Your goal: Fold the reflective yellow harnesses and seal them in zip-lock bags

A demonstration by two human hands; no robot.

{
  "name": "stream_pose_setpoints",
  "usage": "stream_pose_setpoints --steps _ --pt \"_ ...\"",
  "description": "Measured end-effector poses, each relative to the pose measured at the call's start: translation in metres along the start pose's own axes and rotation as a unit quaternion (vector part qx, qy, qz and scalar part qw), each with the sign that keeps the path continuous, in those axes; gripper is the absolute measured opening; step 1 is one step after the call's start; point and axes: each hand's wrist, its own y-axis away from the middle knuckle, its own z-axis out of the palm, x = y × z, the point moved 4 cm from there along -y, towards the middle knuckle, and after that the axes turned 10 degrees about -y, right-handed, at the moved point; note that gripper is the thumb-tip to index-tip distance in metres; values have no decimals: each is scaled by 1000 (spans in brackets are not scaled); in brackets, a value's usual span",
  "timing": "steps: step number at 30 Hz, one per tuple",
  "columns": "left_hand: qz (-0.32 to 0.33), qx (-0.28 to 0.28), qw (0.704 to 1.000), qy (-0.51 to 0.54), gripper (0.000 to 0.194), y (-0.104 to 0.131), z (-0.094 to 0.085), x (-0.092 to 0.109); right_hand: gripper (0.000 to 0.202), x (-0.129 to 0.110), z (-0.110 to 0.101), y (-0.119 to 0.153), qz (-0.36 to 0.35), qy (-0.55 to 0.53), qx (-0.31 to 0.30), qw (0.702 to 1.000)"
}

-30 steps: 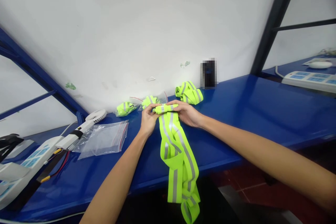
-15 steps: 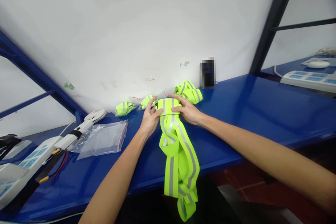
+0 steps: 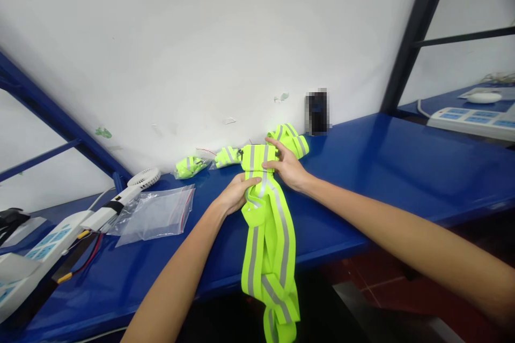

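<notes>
A neon yellow-green reflective strap with grey stripes (image 3: 277, 225) hangs from both hands over the front edge of the blue table (image 3: 341, 187). Its upper end is folded into a flat bundle. My right hand (image 3: 289, 167) grips the bundle's right side, thumb on the front and fingers behind. Lower down on the left, my left hand (image 3: 237, 192) pinches the strap just under the fold, its fingers hidden behind. Beyond the hands lies another reflective strap (image 3: 295, 142), loosely heaped. Two bagged straps, one farther left (image 3: 189, 166) and one nearer (image 3: 227, 156), rest by the wall.
Clear zip bags (image 3: 156, 214) lie to the left, beside a white handheld fan (image 3: 145, 178). A white power strip (image 3: 52, 249) and wires with yellow connectors (image 3: 66, 277) are at far left. A dark pixelated object (image 3: 317, 112) stands against the wall.
My left hand has moved down from the folded bundle's left side to the strap below it. The right hand keeps its grip. The hanging strap has shifted slightly left and lower.
</notes>
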Motion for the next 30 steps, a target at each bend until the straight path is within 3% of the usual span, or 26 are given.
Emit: stream_pose_setpoints --steps 5,11,16,23,30 --pt "22 0 999 -26 38 1 5 4 74 1 0 -1 7 -14 10 1000" --pt "74 128 983 -109 57 -5 0 2 69 5 1 -2 8 -79 -2 997" --pt "100 104 988 -56 60 -6 4 1 59 3 -2 -5 -23 -63 7 998" --pt "9 69 997 -22 44 -5 8 -3 55 -4 0 -2 -39 -26 6 999" --pt "16 132 989 -61 31 -6 4 -6 53 -6 3 1 -75 17 -18 997"
